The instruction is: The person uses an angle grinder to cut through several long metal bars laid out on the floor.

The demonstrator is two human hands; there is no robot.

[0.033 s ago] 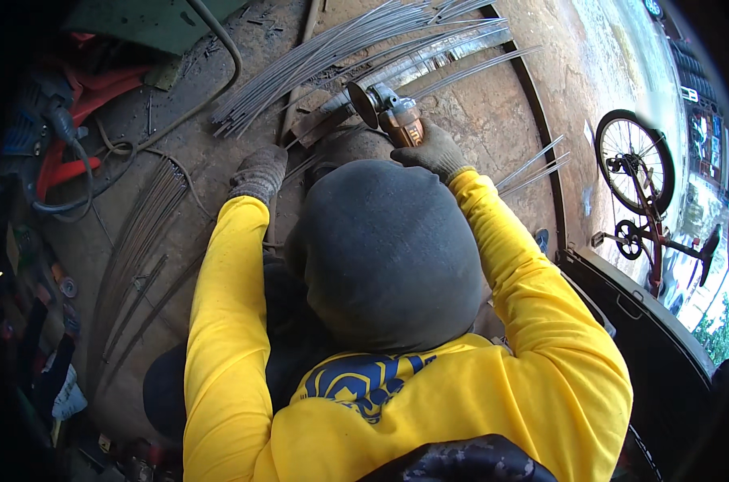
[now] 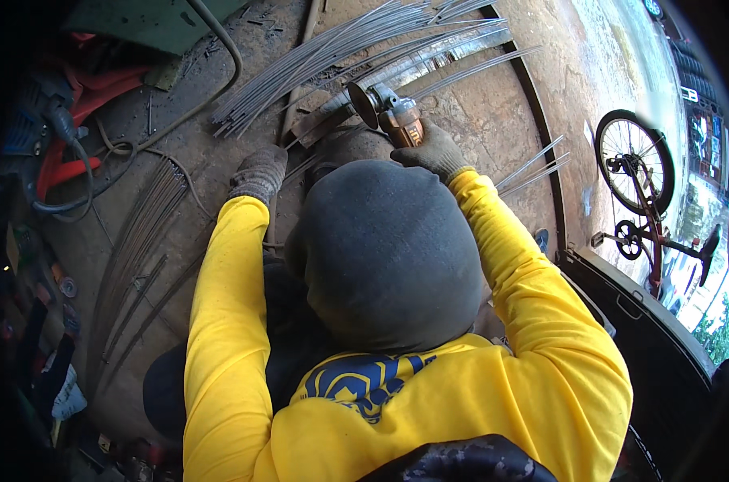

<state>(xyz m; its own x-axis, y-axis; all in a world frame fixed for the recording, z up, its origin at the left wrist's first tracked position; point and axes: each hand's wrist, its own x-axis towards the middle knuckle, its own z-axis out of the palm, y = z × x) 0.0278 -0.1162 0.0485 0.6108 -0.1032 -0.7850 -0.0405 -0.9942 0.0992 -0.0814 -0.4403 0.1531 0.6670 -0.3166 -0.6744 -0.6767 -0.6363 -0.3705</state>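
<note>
The right hand (image 2: 435, 151), in a grey knit work glove, is closed around the orange body of an angle grinder (image 2: 390, 115), whose dark disc sits at the far end against a flat metal strip (image 2: 320, 122) lying on the concrete floor (image 2: 469, 112). The left hand (image 2: 260, 173), gloved the same way, rests knuckles-up on the floor to the left, near the strip; whether it pins anything beneath cannot be told, since the fingers curl out of sight. A loose fan of thin, bright steel rods (image 2: 356, 40) lies just beyond the disc, and a darker, rustier bundle (image 2: 139, 233) curves along the left. The likeliest trouble, as a judgement, is the disc snagging on a stray rod or the thin strip chattering and kicking the grinder back toward the left hand, which lies close; a one-handed grip gives little resistance. A thick hose (image 2: 220, 48) loops across the far left floor. The floor is rough, stained and gritty; the rods are smooth and springy. A red bicycle (image 2: 642, 193) stands at the right.
</note>
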